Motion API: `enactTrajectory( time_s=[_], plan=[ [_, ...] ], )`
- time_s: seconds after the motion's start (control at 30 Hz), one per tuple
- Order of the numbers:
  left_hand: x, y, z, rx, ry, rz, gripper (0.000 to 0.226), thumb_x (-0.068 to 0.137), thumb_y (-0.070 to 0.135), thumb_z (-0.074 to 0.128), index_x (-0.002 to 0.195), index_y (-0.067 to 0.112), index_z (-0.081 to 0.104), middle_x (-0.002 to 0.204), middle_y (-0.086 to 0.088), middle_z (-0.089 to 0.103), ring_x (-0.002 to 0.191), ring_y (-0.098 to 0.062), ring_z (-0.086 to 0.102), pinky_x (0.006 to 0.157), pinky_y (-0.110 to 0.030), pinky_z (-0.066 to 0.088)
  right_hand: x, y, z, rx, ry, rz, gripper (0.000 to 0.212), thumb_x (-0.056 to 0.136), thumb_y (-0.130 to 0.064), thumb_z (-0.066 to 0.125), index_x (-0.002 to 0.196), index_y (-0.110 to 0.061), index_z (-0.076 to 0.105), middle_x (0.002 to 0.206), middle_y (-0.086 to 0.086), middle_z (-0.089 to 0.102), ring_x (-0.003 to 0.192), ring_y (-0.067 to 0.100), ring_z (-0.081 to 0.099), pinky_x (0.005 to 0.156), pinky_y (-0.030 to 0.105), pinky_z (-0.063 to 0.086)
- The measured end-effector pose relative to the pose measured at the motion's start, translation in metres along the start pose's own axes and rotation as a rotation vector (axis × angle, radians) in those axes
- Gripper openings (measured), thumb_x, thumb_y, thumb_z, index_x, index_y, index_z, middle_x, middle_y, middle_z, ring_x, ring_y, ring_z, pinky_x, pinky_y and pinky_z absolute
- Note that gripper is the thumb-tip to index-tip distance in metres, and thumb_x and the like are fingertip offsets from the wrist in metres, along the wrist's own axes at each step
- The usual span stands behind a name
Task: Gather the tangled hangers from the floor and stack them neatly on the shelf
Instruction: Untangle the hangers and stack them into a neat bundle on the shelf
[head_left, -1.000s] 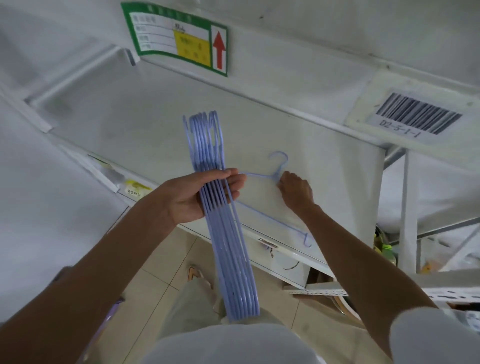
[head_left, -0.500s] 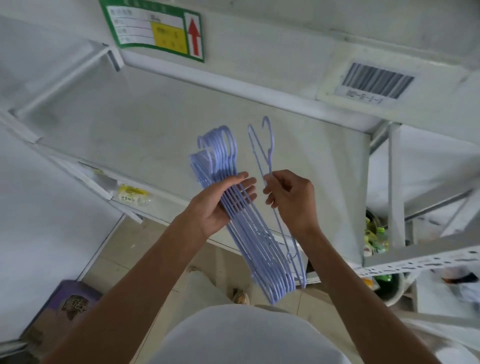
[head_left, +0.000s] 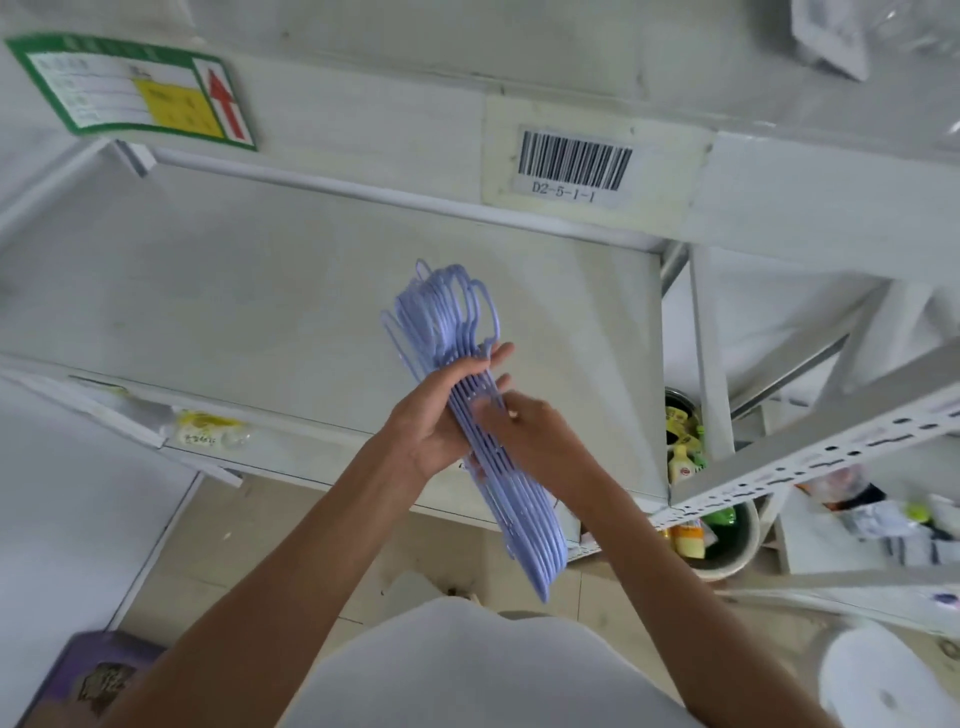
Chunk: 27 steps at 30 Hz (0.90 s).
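Note:
A bundle of several light-blue plastic hangers is held upright-tilted in front of the white shelf, hooks pointing up and away. My left hand grips the bundle from the left, fingers wrapped over its necks. My right hand holds the same bundle from the right, fingers curled against its near side. The hooks are fanned slightly at the top. The shelf board behind the hangers carries nothing.
A barcode label and a green-edged sign are stuck on the shelf above. A bucket of bottles sits at lower right beside a perforated rail. A purple box lies on the tiled floor at lower left.
My right hand lifted a single hanger off the shelf, brought it beside the bundle, and has now pressed it into the stack. Both hands now hold one bundle.

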<state>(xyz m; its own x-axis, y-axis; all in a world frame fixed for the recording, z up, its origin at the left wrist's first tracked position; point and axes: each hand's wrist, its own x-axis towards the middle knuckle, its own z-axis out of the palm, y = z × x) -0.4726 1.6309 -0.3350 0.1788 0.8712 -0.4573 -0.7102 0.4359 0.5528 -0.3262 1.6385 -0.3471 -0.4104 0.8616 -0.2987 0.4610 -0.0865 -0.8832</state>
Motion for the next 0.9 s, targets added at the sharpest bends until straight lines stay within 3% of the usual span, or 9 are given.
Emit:
enactTrajectory(
  time_s=[0.1, 0.2, 0.3, 0.37, 0.47, 0.67, 0.77, 0.83, 0.9],
  plan=[
    [0.001, 0.008, 0.000, 0.042, -0.078, 0.117, 0.035, 0.104, 0.014, 0.047, 0.136, 0.019, 0.059, 0.143, 0.001, 0.065, 0.136, -0.022, 0.056, 0.110, -0.045, 0.043, -0.012, 0.014, -0.006, 0.495, -0.294, 0.138, 0.039, 0.093, -0.028, 0.077, 0.123, -0.010, 0.060, 0.091, 0.024, 0.078, 0.077, 0.040, 0.077, 0.066, 0.037, 0.062],
    [0.004, 0.022, 0.006, 0.106, -0.111, 0.143, 0.033, 0.103, 0.014, 0.047, 0.132, 0.022, 0.061, 0.139, 0.002, 0.067, 0.128, -0.016, 0.064, 0.105, -0.040, 0.046, -0.007, 0.021, -0.017, 0.560, -0.500, 0.165, 0.030, 0.096, -0.019, 0.073, 0.117, 0.002, 0.065, 0.103, 0.025, 0.076, 0.088, 0.035, 0.077, 0.078, 0.037, 0.063],
    [0.012, 0.028, 0.007, -0.014, -0.056, 0.199, 0.028, 0.101, 0.009, 0.053, 0.126, 0.017, 0.064, 0.126, 0.002, 0.073, 0.119, -0.015, 0.068, 0.099, -0.031, 0.051, -0.002, 0.028, -0.018, 0.609, -0.697, 0.214, 0.020, 0.102, -0.019, 0.064, 0.116, -0.006, 0.071, 0.105, 0.018, 0.076, 0.092, 0.030, 0.075, 0.084, 0.038, 0.062],
    [0.020, 0.030, 0.008, -0.079, -0.016, 0.242, 0.026, 0.104, 0.007, 0.051, 0.126, 0.015, 0.063, 0.127, 0.001, 0.072, 0.120, -0.015, 0.067, 0.097, -0.028, 0.052, 0.008, 0.032, -0.023, 0.561, -0.734, 0.216, 0.016, 0.102, -0.020, 0.063, 0.106, -0.010, 0.075, 0.099, 0.013, 0.076, 0.087, 0.026, 0.074, 0.087, 0.041, 0.060],
    [0.037, 0.038, 0.005, -0.150, 0.003, 0.256, 0.023, 0.107, 0.007, 0.046, 0.121, 0.017, 0.061, 0.145, -0.003, 0.060, 0.138, -0.020, 0.053, 0.103, -0.032, 0.048, 0.040, 0.031, -0.047, 0.409, -0.742, 0.171, 0.015, 0.102, -0.012, 0.062, 0.099, -0.008, 0.076, 0.095, 0.013, 0.076, 0.082, 0.024, 0.074, 0.088, 0.040, 0.061],
    [0.079, 0.051, 0.006, -0.231, 0.052, 0.146, 0.015, 0.109, 0.010, 0.044, 0.112, 0.010, 0.059, 0.159, -0.015, 0.044, 0.148, -0.028, 0.041, 0.113, -0.038, 0.039, 0.122, 0.029, -0.112, 0.144, -0.829, 0.244, 0.021, 0.103, -0.016, 0.060, 0.112, -0.006, 0.075, 0.107, 0.016, 0.077, 0.095, 0.027, 0.077, 0.085, 0.034, 0.062],
    [0.092, 0.037, 0.010, -0.262, 0.081, 0.126, 0.024, 0.107, 0.008, 0.047, 0.129, 0.007, 0.058, 0.156, -0.015, 0.048, 0.146, -0.029, 0.043, 0.119, -0.040, 0.035, 0.141, 0.041, -0.124, 0.096, -0.883, 0.353, 0.021, 0.097, -0.020, 0.068, 0.110, -0.005, 0.076, 0.109, 0.019, 0.076, 0.101, 0.032, 0.075, 0.087, 0.038, 0.062],
    [0.095, 0.029, 0.010, -0.275, 0.066, 0.109, 0.033, 0.106, 0.006, 0.048, 0.139, 0.007, 0.055, 0.155, -0.013, 0.050, 0.145, -0.028, 0.045, 0.118, -0.040, 0.036, 0.147, 0.048, -0.121, 0.123, -0.899, 0.404, 0.028, 0.096, -0.023, 0.069, 0.114, -0.002, 0.072, 0.111, 0.022, 0.075, 0.102, 0.034, 0.075, 0.088, 0.039, 0.062],
    [0.096, 0.027, 0.010, -0.271, 0.040, 0.114, 0.024, 0.106, 0.006, 0.048, 0.126, 0.011, 0.060, 0.155, -0.012, 0.050, 0.145, -0.028, 0.045, 0.111, -0.039, 0.040, 0.153, 0.050, -0.115, 0.138, -0.891, 0.382, 0.031, 0.100, -0.022, 0.060, 0.121, 0.000, 0.068, 0.114, 0.021, 0.075, 0.103, 0.032, 0.075, 0.088, 0.037, 0.061]
  ],
)
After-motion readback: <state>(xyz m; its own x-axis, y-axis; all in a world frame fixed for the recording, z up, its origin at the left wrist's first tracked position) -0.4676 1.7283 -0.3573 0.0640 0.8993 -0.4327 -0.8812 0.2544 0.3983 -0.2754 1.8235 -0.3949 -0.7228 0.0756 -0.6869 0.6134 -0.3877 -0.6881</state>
